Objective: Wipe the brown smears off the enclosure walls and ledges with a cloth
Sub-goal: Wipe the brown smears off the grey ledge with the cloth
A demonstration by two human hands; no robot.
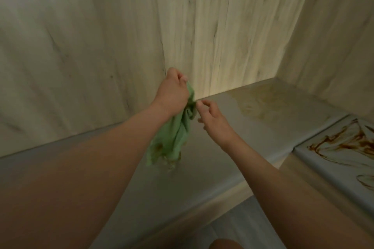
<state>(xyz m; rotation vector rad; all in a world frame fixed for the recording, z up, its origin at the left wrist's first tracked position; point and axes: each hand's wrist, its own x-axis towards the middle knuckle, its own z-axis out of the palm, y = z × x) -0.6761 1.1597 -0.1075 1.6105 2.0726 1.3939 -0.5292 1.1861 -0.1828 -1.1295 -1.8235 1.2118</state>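
Pale wood-grain wall [81, 46] at left, left hand [172, 91] fisted round the top of a crumpled green cloth [176, 137] hanging free above the flat grey ledge [202, 178] — right hand [212, 117] just beside, fingers half-curled at the cloth's fold, grip unclear — dark brown smears [344, 143] near the white lower ledge's [323, 170] rounded edge, far right.

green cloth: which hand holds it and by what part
Left hand grips the green cloth by its bunched upper end; right hand is at its edge, grip unclear.
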